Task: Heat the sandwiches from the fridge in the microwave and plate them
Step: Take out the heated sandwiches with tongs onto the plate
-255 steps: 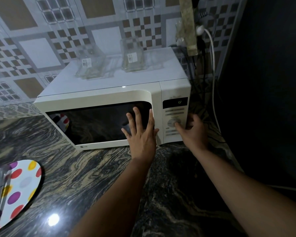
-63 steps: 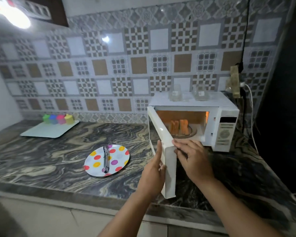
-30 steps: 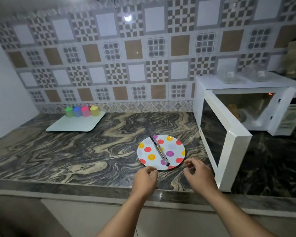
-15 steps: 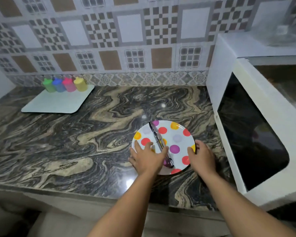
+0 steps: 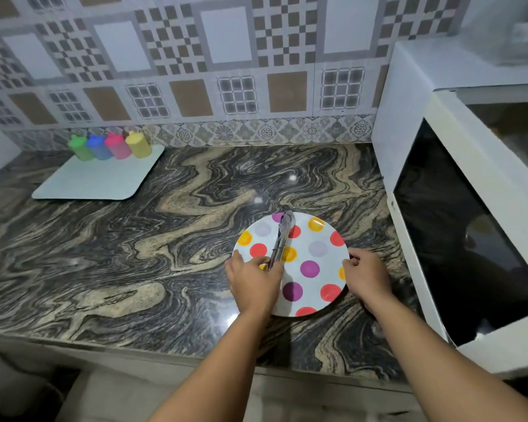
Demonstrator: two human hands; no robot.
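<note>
Item: plate (image 5: 313,263), polka-dot, on the counter (image 5: 134,254) just left of the open microwave (image 5: 470,208) door; since a second ago both hands have come down onto it. Left hand (image 5: 252,283) covers the near left rim, fingers closing on the handle end of the tongs (image 5: 282,239) lying across it. Right hand (image 5: 368,277) pinches the right rim. Sandwiches: not visible now; earlier seen inside the oven. Judgement: heating done, door opened, plating about to begin.
</note>
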